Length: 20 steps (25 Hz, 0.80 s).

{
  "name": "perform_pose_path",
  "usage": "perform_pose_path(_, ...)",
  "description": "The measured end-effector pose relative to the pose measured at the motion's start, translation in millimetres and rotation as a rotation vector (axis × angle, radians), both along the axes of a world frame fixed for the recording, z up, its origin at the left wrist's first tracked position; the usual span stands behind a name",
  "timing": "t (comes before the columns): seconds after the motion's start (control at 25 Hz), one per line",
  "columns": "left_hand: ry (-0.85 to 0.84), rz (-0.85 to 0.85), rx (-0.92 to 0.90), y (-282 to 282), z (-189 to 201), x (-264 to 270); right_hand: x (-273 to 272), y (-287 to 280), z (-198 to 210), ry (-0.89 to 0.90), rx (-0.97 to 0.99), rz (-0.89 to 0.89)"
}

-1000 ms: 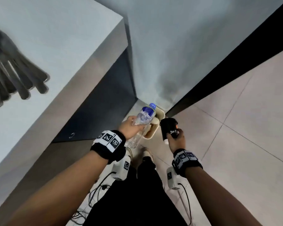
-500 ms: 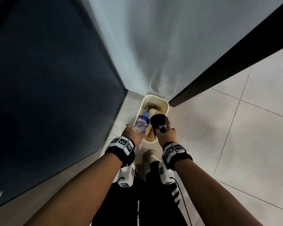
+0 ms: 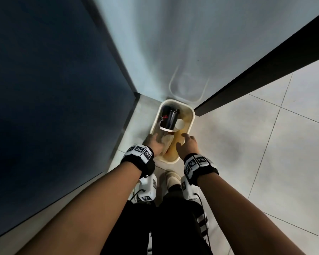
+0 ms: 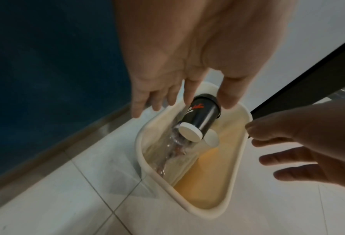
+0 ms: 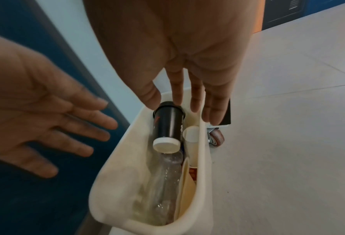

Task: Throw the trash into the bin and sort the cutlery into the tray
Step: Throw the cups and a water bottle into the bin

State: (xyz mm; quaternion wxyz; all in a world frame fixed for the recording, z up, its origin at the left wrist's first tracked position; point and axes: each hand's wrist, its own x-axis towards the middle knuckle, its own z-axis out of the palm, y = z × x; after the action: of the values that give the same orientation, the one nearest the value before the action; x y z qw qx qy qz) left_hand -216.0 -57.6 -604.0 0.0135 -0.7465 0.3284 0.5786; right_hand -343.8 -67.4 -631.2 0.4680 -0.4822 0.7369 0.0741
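A cream bin [image 3: 191,115] stands on the floor in the corner. In it a black cup with a white base [image 3: 168,118] lies on a clear plastic bottle [image 3: 159,134]. My left hand [image 3: 154,144] and right hand [image 3: 187,146] hover over the bin's near end, fingers spread, holding nothing. The left wrist view has my left hand [image 4: 189,92] above the cup [image 4: 201,116] and bottle [image 4: 173,152], with my right hand [image 4: 308,143] beside the bin's rim [image 4: 235,174]. In the right wrist view my right hand [image 5: 187,101] is over the cup [image 5: 167,125] and bottle [image 5: 163,182].
A white paper cup [image 5: 191,133] and brownish paper also lie in the bin. A dark blue cabinet side [image 3: 53,89] rises on the left, a pale wall [image 3: 173,43] behind. A caster wheel [image 5: 216,136] stands just past the bin. Tiled floor [image 3: 265,144] spreads to the right.
Both hands came down over the bin and let go. The bottle and the black cup now lie inside it.
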Motion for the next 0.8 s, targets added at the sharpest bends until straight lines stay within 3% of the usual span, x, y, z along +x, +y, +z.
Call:
perform_pose_path(0.08,-0.085,0.064,-0.029,3,27,8,-6,3,26,-0.004,-0.006,-0.019)
perform_pose_path(0.24,-0.014,0.175,-0.072,8,104,14,-8,-3,107,-0.024,-0.071,0.077)
perform_pose_path(0.52,0.156,0.343,-0.288,13,315,19,13,-33,314,-0.133,-0.176,0.303)
perform_pose_path(0.8,0.186,0.647,-0.647,75,524,66,69,-48,517,-0.206,-0.290,0.870)
